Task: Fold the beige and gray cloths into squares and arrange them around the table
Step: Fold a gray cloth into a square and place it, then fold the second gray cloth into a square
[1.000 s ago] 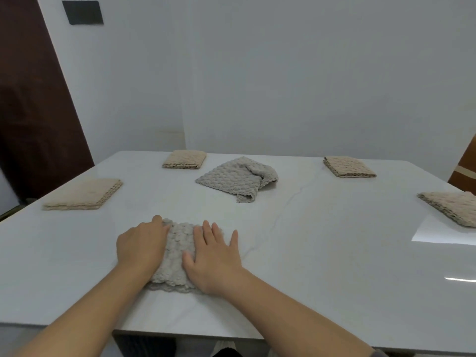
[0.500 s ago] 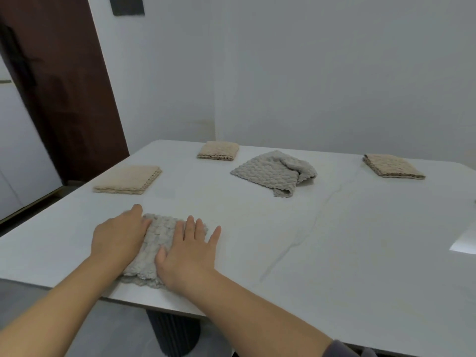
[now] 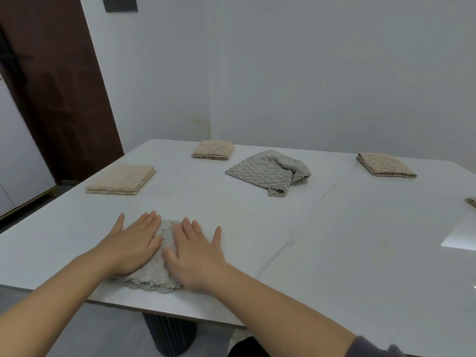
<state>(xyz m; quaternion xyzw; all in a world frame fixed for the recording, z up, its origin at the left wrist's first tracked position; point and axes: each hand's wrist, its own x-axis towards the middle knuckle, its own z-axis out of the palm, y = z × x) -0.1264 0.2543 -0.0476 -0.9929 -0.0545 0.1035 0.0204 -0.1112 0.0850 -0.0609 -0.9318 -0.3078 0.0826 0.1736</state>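
Note:
A folded gray cloth [image 3: 157, 271] lies near the front edge of the white table [image 3: 334, 253]. My left hand [image 3: 130, 244] lies flat on its left side, fingers straight. Flat on its right side presses my right hand [image 3: 197, 251], fingers spread. A second gray cloth [image 3: 265, 172] lies loosely crumpled in the middle of the table's far part. Folded beige squares lie at the left edge [image 3: 121, 179], the far left [image 3: 213, 149] and the far right [image 3: 385, 164]. The corner of another beige cloth [image 3: 472, 201] shows at the frame's right edge.
A dark table pedestal [image 3: 167, 336] stands below the front edge. A brown door [image 3: 51, 86] is at the left, and a pale wall rises behind the table. A bright reflection [image 3: 461, 235] sits on the tabletop at right.
My left hand has gone from curled on the cloth's left edge to flat with straight fingers. The view has swung left and the cloth sits nearer the table's front left corner.

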